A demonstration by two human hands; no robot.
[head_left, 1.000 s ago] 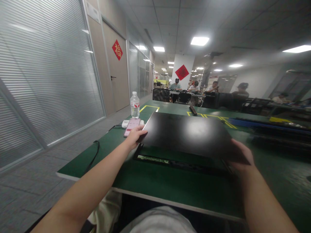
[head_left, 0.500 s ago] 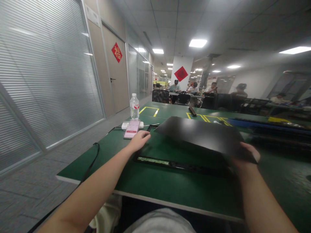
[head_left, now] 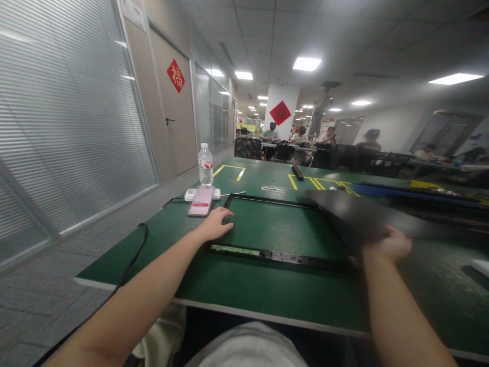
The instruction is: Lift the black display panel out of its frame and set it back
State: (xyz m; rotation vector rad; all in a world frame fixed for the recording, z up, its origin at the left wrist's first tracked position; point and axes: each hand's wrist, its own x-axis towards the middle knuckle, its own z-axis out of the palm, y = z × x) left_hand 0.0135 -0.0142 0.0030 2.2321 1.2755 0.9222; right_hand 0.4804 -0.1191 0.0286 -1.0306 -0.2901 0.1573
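Note:
My right hand (head_left: 388, 244) grips a thin black panel (head_left: 351, 211) by its near edge; the panel is tilted, raised off the table and blurred by motion. Below and left of it lies a black rectangular frame (head_left: 301, 260), with a green strip like a circuit board (head_left: 237, 250) in its near bar. My left hand (head_left: 217, 224) is at the frame's left side, thumb and fingers apart; whether it touches the frame is hard to tell. The panel covers part of the frame's right side.
A phone (head_left: 201, 200) and a water bottle (head_left: 205, 165) stand left of the frame on the green table (head_left: 275, 300). Farther back are yellow tape marks and a dark ribbed bar (head_left: 297, 172). A blue tray (head_left: 378, 192) sits at the right. Several people sit at far desks.
My right hand has carried the black panel to the right, off the frame, uncovering its middle and far bar. My left hand stays at the frame's left side, its fingers more spread.

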